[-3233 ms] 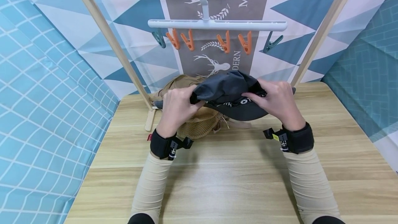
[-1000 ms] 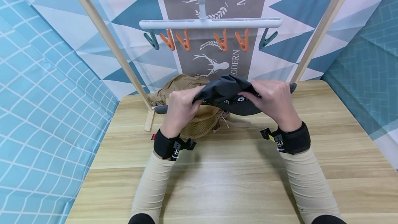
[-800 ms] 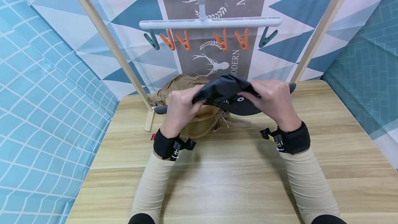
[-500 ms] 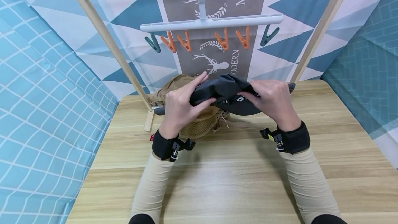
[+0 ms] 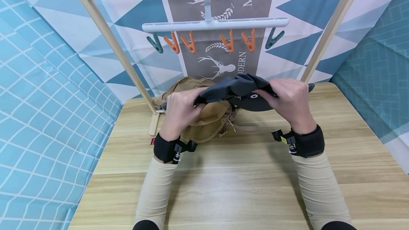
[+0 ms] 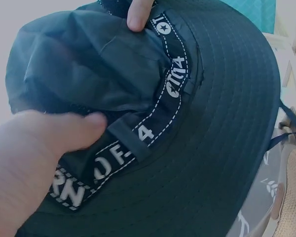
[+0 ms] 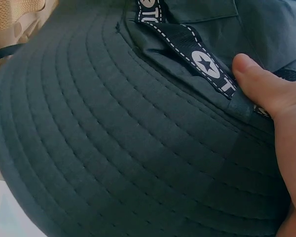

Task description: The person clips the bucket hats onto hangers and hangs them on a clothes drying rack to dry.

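Note:
Both hands hold a dark wide-brimmed bucket hat (image 5: 238,87) in the air over the back of the table. My left hand (image 5: 182,111) grips the left side of the crown. On the right side, my right hand (image 5: 292,100) pinches the crown, thumb toward me. The left wrist view shows a black band (image 6: 173,96) with white lettering and stars around the crown's base, and the left thumb pressed just above it. Stitched rings run along the brim (image 7: 113,133) in the right wrist view. Most fingers are hidden behind the cloth.
Behind and below the hat lie a tan cloth hat (image 5: 182,84) and a straw-coloured woven hat (image 5: 201,132) with ties. A pale hanger (image 5: 217,24) with orange and green clips hangs from a wooden rack (image 5: 118,49). Patterned cloth walls surround the wooden table (image 5: 236,187).
Half a second ago the left fingers were spread straight against the crown; now they curl round it again. Both hands have moved apart, drawing the hat's crown wider.

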Tool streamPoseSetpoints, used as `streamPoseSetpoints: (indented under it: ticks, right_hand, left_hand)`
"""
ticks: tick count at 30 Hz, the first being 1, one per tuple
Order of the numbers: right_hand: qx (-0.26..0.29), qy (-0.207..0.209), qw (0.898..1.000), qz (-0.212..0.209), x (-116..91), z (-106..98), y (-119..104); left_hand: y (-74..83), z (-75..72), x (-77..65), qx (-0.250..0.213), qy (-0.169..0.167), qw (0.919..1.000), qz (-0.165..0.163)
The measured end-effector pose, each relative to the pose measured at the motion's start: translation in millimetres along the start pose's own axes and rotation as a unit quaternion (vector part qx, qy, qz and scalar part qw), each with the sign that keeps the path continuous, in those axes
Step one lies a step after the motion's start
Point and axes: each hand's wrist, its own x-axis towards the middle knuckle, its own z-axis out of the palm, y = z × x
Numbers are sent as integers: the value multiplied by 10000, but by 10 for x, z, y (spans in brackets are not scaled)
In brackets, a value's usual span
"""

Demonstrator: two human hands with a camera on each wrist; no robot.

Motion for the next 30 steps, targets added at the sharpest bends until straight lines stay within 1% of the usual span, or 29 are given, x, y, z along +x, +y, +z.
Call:
streamPoseSetpoints:
  ticks: [2,5,8,11,14,16,20,24,27,30]
  right_hand:
    - [-44,-39,10000,-17,1,0,3]
    - [-20,-29,10000,-30,4,7,1]
    - [26,-41,10000,-27,10,12,-7]
    - [58,-112,9999,-5,21,10,-16]
    - [175,-25,9998,88,26,4,-19]
    - [304,99,9993,209,31,-6,-16]
    - [462,323,9972,497,35,-34,15]
    - [472,480,9942,843,31,-50,34]
    - [464,520,9917,1078,34,-58,36]
    - [455,524,9902,1208,35,-73,53]
  left_hand:
    - [-3,25,3,31,169,9998,19]
    - [-6,58,11,128,517,9986,59]
    - [-8,75,13,296,811,9963,28]
    - [-21,76,14,466,990,9940,-17]
    - [-52,57,7,575,1034,9929,-90]
    - [-88,33,-1,630,1075,9920,-189]
    - [-174,-64,-34,728,1172,9889,-544]
    - [-250,-144,-79,794,1312,9843,-877]
    - [-293,-145,-80,784,1431,9813,-1023]
    - [-331,-108,-57,777,1664,9773,-1055]
